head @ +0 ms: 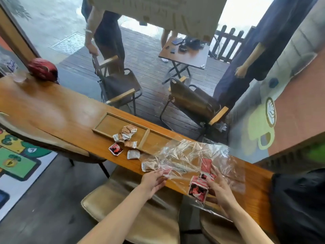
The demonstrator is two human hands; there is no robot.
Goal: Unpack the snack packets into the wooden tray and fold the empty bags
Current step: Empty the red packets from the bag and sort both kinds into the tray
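Snack packets (pixel 198 189) are the thing to move, and several of them are inside the clear plastic bag (pixel 186 155) that lies crumpled on the table (pixel 52 110), at its near edge in front of the person. Some red packets sit in the bag near the right hand (pixel 220 189), and a pale packet (pixel 149 166) lies at the bag's left end. A few more packets (pixel 127 132) are already in the left compartment of the wooden tray (pixel 105 120), and two others, a red one (pixel 115 149) and a white one (pixel 133 154), lie on the table just beside the tray. The packets look small, flat and light, so I judge that they need almost no force; their foil surface is probably a little slippery, and a pinch at a sealed edge should hold better than a grip on the flat face. The bag is thin, soft film with many wrinkles; it will not keep its shape and may slide on the smooth wood, so one hand should hold its opening while the other takes the packets out. The left hand (pixel 154 180) pinches the bag's near edge together with a small red packet. The right hand's fingers (pixel 215 171) are spread and rest on the red packets through or inside the film; I cannot tell which.
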